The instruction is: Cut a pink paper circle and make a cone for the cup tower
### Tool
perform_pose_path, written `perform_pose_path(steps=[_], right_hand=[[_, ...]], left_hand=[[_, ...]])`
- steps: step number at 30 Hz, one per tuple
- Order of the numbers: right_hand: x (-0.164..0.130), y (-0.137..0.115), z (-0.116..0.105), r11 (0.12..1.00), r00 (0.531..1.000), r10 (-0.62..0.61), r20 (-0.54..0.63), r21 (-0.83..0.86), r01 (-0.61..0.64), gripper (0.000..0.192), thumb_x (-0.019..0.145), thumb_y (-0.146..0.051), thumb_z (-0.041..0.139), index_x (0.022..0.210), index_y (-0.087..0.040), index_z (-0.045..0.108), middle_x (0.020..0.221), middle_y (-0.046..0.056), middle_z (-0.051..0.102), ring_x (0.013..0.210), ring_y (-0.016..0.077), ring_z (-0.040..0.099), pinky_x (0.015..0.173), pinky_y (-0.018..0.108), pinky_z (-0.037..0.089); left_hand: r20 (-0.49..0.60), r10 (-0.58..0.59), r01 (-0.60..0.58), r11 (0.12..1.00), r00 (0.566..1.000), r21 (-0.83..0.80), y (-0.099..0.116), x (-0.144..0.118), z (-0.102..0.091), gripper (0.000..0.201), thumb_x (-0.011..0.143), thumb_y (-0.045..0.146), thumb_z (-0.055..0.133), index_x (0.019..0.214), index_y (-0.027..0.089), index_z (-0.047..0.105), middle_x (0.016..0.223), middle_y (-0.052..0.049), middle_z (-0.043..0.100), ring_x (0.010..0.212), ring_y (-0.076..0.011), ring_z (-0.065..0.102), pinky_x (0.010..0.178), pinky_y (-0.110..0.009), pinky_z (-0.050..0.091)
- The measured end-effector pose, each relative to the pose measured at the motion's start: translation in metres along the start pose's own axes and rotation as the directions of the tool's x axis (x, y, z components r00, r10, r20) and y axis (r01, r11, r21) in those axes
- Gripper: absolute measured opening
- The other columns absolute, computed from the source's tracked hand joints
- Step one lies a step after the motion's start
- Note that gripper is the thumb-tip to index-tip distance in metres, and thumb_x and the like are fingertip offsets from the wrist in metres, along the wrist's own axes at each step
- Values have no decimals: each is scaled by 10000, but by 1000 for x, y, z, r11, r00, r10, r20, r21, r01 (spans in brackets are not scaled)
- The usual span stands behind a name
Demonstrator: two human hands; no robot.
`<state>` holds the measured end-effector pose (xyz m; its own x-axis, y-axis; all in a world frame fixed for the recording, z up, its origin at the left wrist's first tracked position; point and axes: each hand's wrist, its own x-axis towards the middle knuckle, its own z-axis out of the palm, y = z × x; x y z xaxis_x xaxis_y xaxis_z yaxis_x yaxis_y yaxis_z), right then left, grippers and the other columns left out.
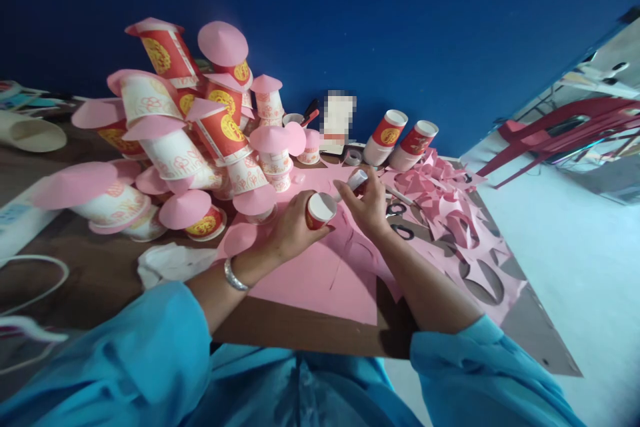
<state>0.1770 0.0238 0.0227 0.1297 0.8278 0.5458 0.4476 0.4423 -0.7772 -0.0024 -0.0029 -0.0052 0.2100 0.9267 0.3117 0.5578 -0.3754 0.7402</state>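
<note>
A person in blue sleeves is working at a wooden tabletop (115, 273), the left hand (293, 227) grasping a small red cup (320, 209) with its fingers curled round the wall and the open mouth turned toward the camera, just above a pink paper sheet (320, 280). The right hand (369, 203) is pinching a small white tube, possibly glue (357, 180), fingers clenched on it beside the cup. Much appears done already: a tall pile of capped cups (185, 140), each wearing a pink paper cone, is crowding the left of the tabletop. Work seemingly remains: the held cup is bearing no cone, one loose cone (239, 239) is lying by the left wrist, and two plain cups (400, 138) are leaning near the blue wall (400, 27). Pink scraps (450, 207) with round holes cut out are littering the right side, with scissors (400, 220) lying among them, near the right hand.
</note>
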Motion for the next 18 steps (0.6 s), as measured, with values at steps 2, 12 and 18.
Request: perform_pose_path(steps=[2,12,18], right_hand=[[-1,-2,1,1000,1000,0,-19,22,0,356,865,-493,741,850,-246,485,624,-69,499,513,123,452,506,289,424],[-6,-9,1,999,999,-39,-15,-35,38,337,865,-458,737,833,-249,474,642,-54,516,524,128,462,503,290,430],[-3,-3,1,999,999,-6,-46,-53,4,352,859,-481,735,832,-245,474,623,-64,511,526,124,467,519,287,446]], left_hand=[[4,-5,5,1000,1000,10,-1,0,1,603,670,260,940,1126,222,547,1130,-66,722,1072,-285,713,893,-411,582],[-21,-10,11,999,1000,52,-2,0,-1,609,677,286,942,1136,215,548,1115,-74,728,1058,-288,719,868,-413,585],[-28,-2,2,1000,1000,26,-2,1,-1,576,682,272,942,1106,213,557,1093,-66,729,1040,-279,722,875,-415,589]])
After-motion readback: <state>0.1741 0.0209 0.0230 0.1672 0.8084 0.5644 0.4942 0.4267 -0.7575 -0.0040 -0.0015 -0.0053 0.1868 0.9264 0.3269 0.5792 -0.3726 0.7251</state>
